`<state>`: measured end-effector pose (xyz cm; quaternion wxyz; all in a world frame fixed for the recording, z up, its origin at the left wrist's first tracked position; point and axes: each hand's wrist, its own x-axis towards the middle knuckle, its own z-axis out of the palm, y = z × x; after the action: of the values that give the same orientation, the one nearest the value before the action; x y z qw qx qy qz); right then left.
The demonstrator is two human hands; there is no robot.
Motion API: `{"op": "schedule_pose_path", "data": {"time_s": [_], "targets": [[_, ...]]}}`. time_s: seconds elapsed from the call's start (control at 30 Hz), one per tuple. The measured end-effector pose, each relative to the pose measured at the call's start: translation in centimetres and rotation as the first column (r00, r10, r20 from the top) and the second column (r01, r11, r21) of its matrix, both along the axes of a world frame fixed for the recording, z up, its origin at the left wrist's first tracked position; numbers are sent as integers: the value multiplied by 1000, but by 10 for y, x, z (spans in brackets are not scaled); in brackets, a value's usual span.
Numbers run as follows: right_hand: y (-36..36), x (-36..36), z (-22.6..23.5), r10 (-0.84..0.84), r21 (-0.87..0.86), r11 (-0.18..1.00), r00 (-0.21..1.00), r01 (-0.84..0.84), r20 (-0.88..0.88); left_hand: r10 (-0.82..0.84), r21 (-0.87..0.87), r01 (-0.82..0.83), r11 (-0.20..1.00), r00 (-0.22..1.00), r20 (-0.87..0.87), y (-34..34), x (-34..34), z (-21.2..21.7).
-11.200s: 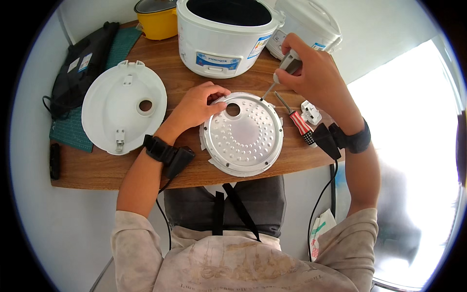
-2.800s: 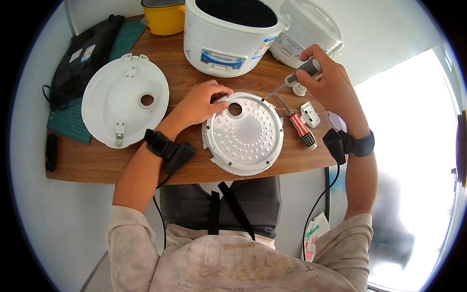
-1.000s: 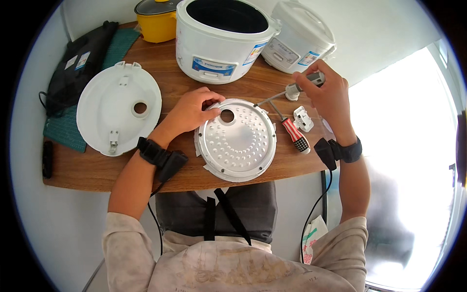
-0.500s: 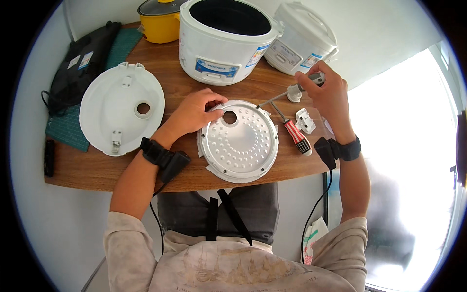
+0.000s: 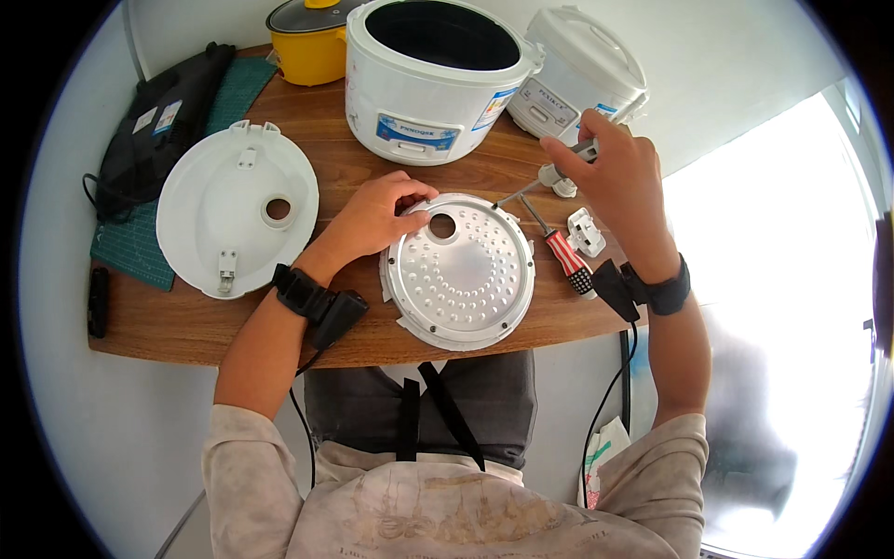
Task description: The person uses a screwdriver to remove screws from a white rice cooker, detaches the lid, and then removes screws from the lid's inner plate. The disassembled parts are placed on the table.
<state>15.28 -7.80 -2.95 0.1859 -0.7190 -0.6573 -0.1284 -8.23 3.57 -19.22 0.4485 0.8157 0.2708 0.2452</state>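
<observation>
A round, dimpled metal inner lid plate (image 5: pixel 458 279) with dark screws around its rim lies near the table's front edge. My left hand (image 5: pixel 386 210) grips its upper left rim, fingers beside the round hole. In my right hand (image 5: pixel 615 168) is a screwdriver (image 5: pixel 559 173) with a grey handle; its thin shaft slants down left, and the tip meets a screw at the plate's upper right rim. A second screwdriver (image 5: pixel 570 264) with a striped red and white handle lies right of the plate. Beside it sits a small white plastic part (image 5: pixel 585 232).
A white lid shell (image 5: pixel 200 212) lies at the left, partly over a green cutting mat (image 5: pixel 140 252). Behind stand an open rice cooker (image 5: pixel 410 121), a closed white one (image 5: pixel 559 84) and a yellow pot (image 5: pixel 307 56). A black case-like thing (image 5: pixel 168 121) lies at the far left.
My right hand has shifted slightly left and its grip on the screwdriver handle has turned, while the tip stays at the same rim screw. My left hand keeps its hold on the plate.
</observation>
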Motion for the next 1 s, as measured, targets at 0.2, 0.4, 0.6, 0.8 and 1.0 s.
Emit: {"op": "schedule_pose_path", "data": {"time_s": [0.2,0.4,0.6,0.8,1.0], "targets": [[9,-4,8,94,-58,994,996,-94,-11,-4,-2,4,1000,1000,22,1,0,-3],[9,2,15,130,-164,972,967,-167,-219,-3,-25,3,1000,1000,20,0,1,-1],[15,-8,18,209,-193,949,956,-249,-204,-9,-17,9,1000,1000,1,0,-2,0],[14,-8,8,236,-127,959,963,-252,-126,-5,19,6,1000,999,-35,-1,-1,2],[8,1,18,270,-192,925,922,-328,-277,5,16,-5,1000,1000,6,-1,0,1]]}}
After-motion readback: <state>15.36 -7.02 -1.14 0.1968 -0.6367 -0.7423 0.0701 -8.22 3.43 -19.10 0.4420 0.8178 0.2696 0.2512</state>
